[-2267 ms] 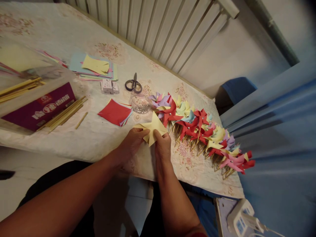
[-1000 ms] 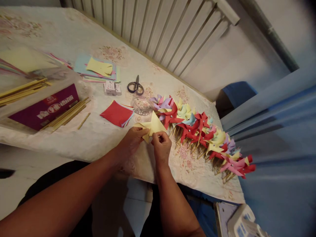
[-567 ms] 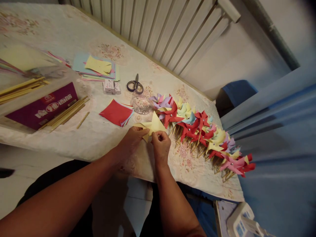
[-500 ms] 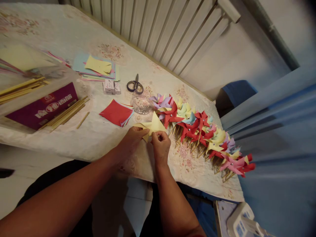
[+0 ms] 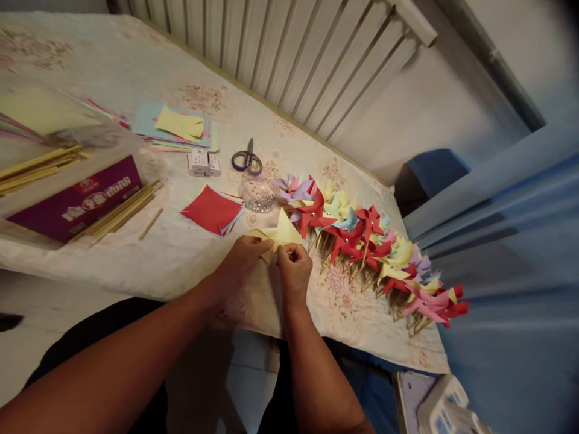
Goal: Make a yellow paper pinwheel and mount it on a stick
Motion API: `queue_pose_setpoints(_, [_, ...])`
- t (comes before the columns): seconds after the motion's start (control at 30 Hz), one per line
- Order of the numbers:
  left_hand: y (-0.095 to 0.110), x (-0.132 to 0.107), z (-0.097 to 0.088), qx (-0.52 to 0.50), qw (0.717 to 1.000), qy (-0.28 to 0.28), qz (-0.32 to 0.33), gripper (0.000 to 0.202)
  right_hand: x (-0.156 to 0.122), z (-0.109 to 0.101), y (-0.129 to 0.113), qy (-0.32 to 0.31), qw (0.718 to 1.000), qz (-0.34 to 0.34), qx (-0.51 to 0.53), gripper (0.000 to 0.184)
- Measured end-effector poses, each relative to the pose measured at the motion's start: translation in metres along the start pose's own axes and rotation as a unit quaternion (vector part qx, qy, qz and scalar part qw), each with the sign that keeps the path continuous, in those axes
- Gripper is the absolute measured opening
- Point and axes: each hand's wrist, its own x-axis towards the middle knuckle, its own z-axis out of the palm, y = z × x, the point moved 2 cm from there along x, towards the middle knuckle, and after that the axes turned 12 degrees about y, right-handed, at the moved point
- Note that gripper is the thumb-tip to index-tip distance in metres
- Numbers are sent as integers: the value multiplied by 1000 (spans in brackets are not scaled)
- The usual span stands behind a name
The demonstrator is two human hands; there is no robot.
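Note:
Between my hands, just above the table's near edge, is a pale yellow paper pinwheel (image 5: 283, 229) with its points folded. My left hand (image 5: 244, 259) grips its left side, thumb on top. The fingers of my right hand (image 5: 295, 265) are pinched at the pinwheel's lower right; anything small inside that pinch is hidden. Right of my hands lie rows of finished pinwheels (image 5: 346, 238) on sticks, in red, yellow, pink, purple and blue. A clear dish of small metal pieces (image 5: 260, 196) sits just beyond the paper. To its left is a stack of cut squares, red on top (image 5: 212, 209).
Dark-handled scissors (image 5: 246, 160) lie behind the dish. Further left are small white boxes (image 5: 202, 163), coloured paper sheets (image 5: 145, 123), wooden sticks (image 5: 120, 212) and a clear bin with a purple label (image 5: 81, 199). A radiator (image 5: 271, 60) stands along the table's far edge.
Both hands stay at the pinwheel with almost the same grip. The whole view has shifted very slightly.

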Motion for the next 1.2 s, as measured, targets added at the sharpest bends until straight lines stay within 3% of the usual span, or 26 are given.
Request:
queue_pose_setpoints(0.5, [-5, 4, -1, 17, 999, 16, 21, 21, 2, 0, 1, -13, 1000, 2, -5, 15])
queue_pose_setpoints(0.67, [-7, 5, -2, 8, 1000, 7, -6, 23, 2, 0, 1, -24, 1000, 5, -8, 16])
queue_pose_setpoints(1.07, [-7, 6, -1, 7, 1000, 23, -3, 23, 2, 0, 1, -32, 999, 22, -1, 16])
queue_pose_setpoints(1.2, [-10, 12, -4, -16, 1000, -11, -10, 22, 3, -4, 3, 13, 998, 40, 46, 20])
